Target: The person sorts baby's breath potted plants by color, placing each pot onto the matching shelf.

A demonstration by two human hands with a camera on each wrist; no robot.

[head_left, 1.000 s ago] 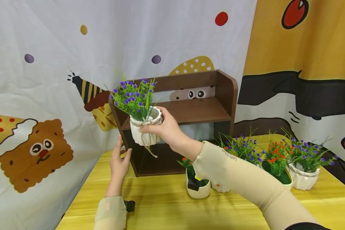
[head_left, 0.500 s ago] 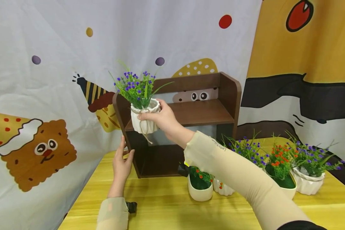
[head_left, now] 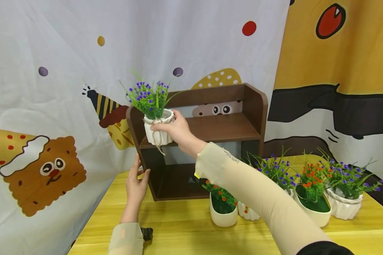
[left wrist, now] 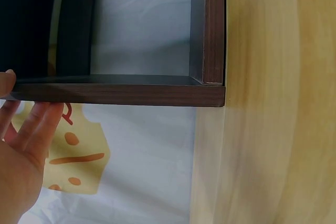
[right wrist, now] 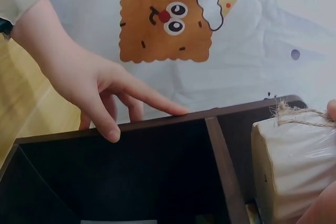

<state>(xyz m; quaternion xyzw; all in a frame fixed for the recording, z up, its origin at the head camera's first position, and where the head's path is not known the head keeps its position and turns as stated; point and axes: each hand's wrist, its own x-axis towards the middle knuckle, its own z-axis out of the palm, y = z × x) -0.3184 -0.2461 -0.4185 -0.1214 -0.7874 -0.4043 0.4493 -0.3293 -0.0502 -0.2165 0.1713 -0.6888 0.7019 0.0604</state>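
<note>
In the head view my right hand (head_left: pixel 182 134) grips a white ribbed flowerpot (head_left: pixel 159 137), with thumb in front and twine tied around it. Purple flowers (head_left: pixel 146 96) and long green blades rise from the pot. It is held upright at the left end of the upper board of a dark brown two-tier shelf (head_left: pixel 225 126); contact with the board cannot be made out. My left hand (head_left: pixel 136 187) holds the shelf's left side panel (left wrist: pixel 121 93), thumb over the front edge and fingers along the outside. The right wrist view shows the pot (right wrist: pixel 291 156) beside that panel.
On the wooden table (head_left: pixel 178 230), right of the shelf, stand several more potted plants, among them a cream pot (head_left: pixel 224 216) with red flowers and a white pot (head_left: pixel 344 203) with purple ones. My right sleeve partly covers them. A printed curtain (head_left: pixel 140 39) hangs behind.
The right hand has raised the flowerpot a little and brought it to the upper board's left end. The left hand keeps its place on the side panel.
</note>
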